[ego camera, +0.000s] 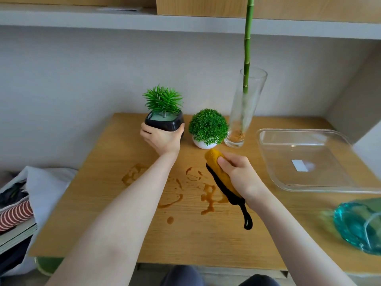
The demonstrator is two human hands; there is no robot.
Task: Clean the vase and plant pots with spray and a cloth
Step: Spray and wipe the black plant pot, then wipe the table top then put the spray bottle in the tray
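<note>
Down at the very bottom, the person's dark-trousered knees (218, 277) poke out from under the near edge of the wooden table (127, 240), and two bare forearms stretch forward over it. The right hand (239, 172) is clenched around a mustard-yellow cloth (218, 170) with a black backing and a black loop hanging free, held just above the tabletop. Under and beside it, wet streaks and rings (208, 195) darken the wood.

The left hand (162, 137) reaches farther back and grips the black square plant pot (165, 121) from the front, fingers wrapped round its left side, thumb on the right. A spiky green plant stands in it. Just beside it, to the right, sits a round white pot (204, 143) under a ball-shaped green bush, and next to that a tall clear glass vase (245, 108) with one bamboo stalk (248, 44) rising out of it, apparently leaning toward the wall.

Farther right lies a clear plastic tray (268, 145). A blurred teal glass object (358, 226) rests at the table's right edge. Folded fabric and books (16, 213) are stacked off to the left.
</note>
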